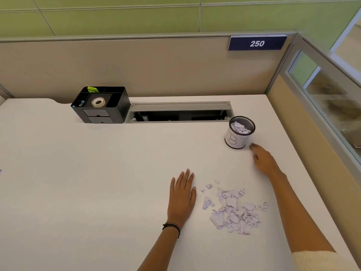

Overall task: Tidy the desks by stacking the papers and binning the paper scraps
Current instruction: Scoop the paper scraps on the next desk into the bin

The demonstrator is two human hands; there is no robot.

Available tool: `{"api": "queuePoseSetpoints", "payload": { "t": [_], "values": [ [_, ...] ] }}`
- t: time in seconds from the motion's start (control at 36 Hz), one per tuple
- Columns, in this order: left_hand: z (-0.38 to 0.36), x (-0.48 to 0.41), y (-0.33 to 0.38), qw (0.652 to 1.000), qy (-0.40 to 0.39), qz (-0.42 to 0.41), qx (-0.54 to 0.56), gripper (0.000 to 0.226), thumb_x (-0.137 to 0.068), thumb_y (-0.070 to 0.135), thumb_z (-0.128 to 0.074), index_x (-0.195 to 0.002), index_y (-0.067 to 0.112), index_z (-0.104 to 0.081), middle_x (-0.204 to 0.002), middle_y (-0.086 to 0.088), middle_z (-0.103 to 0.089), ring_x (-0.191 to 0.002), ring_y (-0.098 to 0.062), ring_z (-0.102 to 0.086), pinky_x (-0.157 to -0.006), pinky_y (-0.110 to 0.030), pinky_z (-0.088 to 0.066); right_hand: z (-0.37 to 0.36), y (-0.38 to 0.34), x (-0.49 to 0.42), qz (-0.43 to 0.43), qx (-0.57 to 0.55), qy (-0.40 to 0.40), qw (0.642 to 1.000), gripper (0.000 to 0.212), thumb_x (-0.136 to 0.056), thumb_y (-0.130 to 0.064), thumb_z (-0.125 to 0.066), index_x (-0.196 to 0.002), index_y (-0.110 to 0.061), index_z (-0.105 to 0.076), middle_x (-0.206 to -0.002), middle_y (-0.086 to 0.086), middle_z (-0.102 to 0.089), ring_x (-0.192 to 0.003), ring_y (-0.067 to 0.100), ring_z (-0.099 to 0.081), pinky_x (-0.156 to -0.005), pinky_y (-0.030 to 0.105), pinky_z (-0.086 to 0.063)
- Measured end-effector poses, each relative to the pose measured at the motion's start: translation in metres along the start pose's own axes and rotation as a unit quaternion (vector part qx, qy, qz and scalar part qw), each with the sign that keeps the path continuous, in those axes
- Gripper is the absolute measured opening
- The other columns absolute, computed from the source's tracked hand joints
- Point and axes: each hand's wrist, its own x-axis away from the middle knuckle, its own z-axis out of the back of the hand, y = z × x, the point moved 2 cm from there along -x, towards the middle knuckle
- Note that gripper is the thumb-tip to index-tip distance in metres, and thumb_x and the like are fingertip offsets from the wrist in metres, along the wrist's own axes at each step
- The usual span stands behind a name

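Some torn white paper scraps point(239, 127) lie in the black mesh bin point(237, 140), a bigger pile point(234, 210) lies unbinned on the white tabletop point(97, 173) between the flat, empty left hand point(181, 196) and the slack, empty right hand point(263, 160) beside the bin.

Black desk organizer point(101, 106) is parked well beyond the left hand point(181, 196), a tape roll point(98, 102) tucked inside. Cable slot point(178, 112) is cut in beside it; a 250 sign point(257, 43) is hung way past the right hand point(263, 159).
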Motion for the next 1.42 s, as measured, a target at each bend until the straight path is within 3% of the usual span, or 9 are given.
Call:
{"api": "queuePoseSetpoints", "payload": {
  "t": [0.39, 0.61, 0.75, 0.86, 0.97, 1.08, 1.19, 1.31, 1.42],
  "values": [
    [0.007, 0.002, 0.005, 1.0, -0.008, 0.001, 0.012, 0.058, -0.094, 0.039, -0.01, -0.147, 0.022, -0.025, -0.156, 0.007, -0.016, -0.144, -0.011, -0.011, -0.116, -0.03, 0.008, -0.031, -0.018, 0.117, -0.008, -0.091, 0.04, 0.995, 0.046, -0.091, 0.005, -0.041, -0.135, -0.008, -0.047, -0.143, 0.005, -0.044, -0.133, 0.019, -0.04, -0.109, 0.023, -0.024],
    [0.007, 0.001, 0.005, 1.0, -0.02, 0.003, 0.0, 0.063, -0.091, 0.042, -0.001, -0.149, 0.024, -0.019, -0.157, 0.008, -0.011, -0.144, -0.009, -0.006, -0.116, -0.03, 0.008, -0.042, -0.037, 0.157, 0.017, -0.093, -0.014, 0.995, 0.036, -0.095, -0.005, -0.043, -0.128, -0.014, -0.055, -0.138, -0.001, -0.049, -0.128, 0.015, -0.046, -0.107, 0.024, -0.033],
    [0.006, 0.001, 0.005, 1.0, -0.023, 0.003, -0.004, 0.064, -0.09, 0.042, -0.001, -0.149, 0.023, -0.018, -0.157, 0.007, -0.011, -0.144, -0.01, -0.006, -0.116, -0.03, 0.009, -0.036, -0.056, 0.172, 0.017, -0.171, -0.03, 0.985, 0.052, -0.095, -0.021, -0.049, -0.142, -0.029, -0.028, -0.151, -0.006, -0.024, -0.14, 0.011, -0.022, -0.107, 0.018, -0.02],
    [0.006, 0.001, 0.004, 1.0, -0.02, 0.001, -0.001, 0.063, -0.091, 0.042, -0.003, -0.148, 0.023, -0.021, -0.156, 0.006, -0.014, -0.144, -0.011, -0.009, -0.117, -0.031, 0.007, -0.041, -0.066, 0.175, 0.006, -0.12, -0.111, 0.987, 0.074, -0.089, -0.037, -0.058, -0.146, -0.033, -0.011, -0.156, -0.005, 0.003, -0.145, 0.015, -0.001, -0.113, 0.03, -0.015],
    [0.007, 0.002, 0.006, 1.0, -0.019, -0.002, 0.0, 0.063, -0.091, 0.042, -0.003, -0.148, 0.022, -0.022, -0.156, 0.006, -0.015, -0.144, -0.012, -0.009, -0.116, -0.03, 0.008, -0.048, -0.073, 0.173, 0.013, -0.047, -0.153, 0.987, 0.077, -0.088, -0.04, -0.058, -0.148, -0.033, -0.01, -0.157, -0.001, 0.008, -0.145, 0.019, 0.005, -0.115, 0.034, -0.012],
    [0.007, 0.002, 0.005, 1.0, -0.017, -0.001, 0.004, 0.063, -0.091, 0.042, -0.004, -0.147, 0.022, -0.023, -0.156, 0.005, -0.017, -0.144, -0.013, -0.012, -0.116, -0.031, 0.005, -0.053, -0.086, 0.172, 0.031, 0.001, -0.151, 0.988, 0.057, -0.094, -0.022, -0.051, -0.144, -0.03, -0.026, -0.157, 0.002, 0.002, -0.145, 0.019, -0.002, -0.113, 0.032, -0.023],
    [0.007, 0.001, 0.005, 1.0, -0.017, 0.001, 0.005, 0.063, -0.091, 0.042, -0.005, -0.147, 0.022, -0.024, -0.156, 0.005, -0.018, -0.144, -0.013, -0.013, -0.116, -0.032, 0.003, -0.051, -0.093, 0.173, 0.017, -0.008, -0.112, 0.993, 0.038, -0.094, -0.011, -0.043, -0.13, -0.025, -0.048, -0.154, -0.001, -0.018, -0.139, 0.015, -0.026, -0.104, 0.029, -0.034],
    [0.006, 0.001, 0.005, 1.0, -0.018, 0.0, 0.002, 0.063, -0.091, 0.041, -0.004, -0.148, 0.022, -0.023, -0.156, 0.005, -0.017, -0.144, -0.013, -0.013, -0.117, -0.032, 0.004, -0.053, -0.094, 0.17, 0.007, -0.064, -0.08, 0.995, 0.028, -0.093, -0.014, -0.041, -0.115, -0.021, -0.057, -0.133, 0.001, -0.045, -0.119, 0.016, -0.046, -0.087, 0.025, -0.038],
    [0.006, 0.002, 0.005, 1.0, -0.016, -0.001, 0.008, 0.062, -0.092, 0.041, -0.005, -0.147, 0.022, -0.023, -0.156, 0.005, -0.017, -0.144, -0.013, -0.012, -0.117, -0.033, 0.003, -0.055, -0.093, 0.167, -0.004, -0.071, -0.068, 0.995, 0.027, -0.091, -0.008, -0.043, -0.109, -0.016, -0.062, -0.116, -0.002, -0.051, -0.11, 0.016, -0.047, -0.077, 0.018, -0.033]
  ]
}}
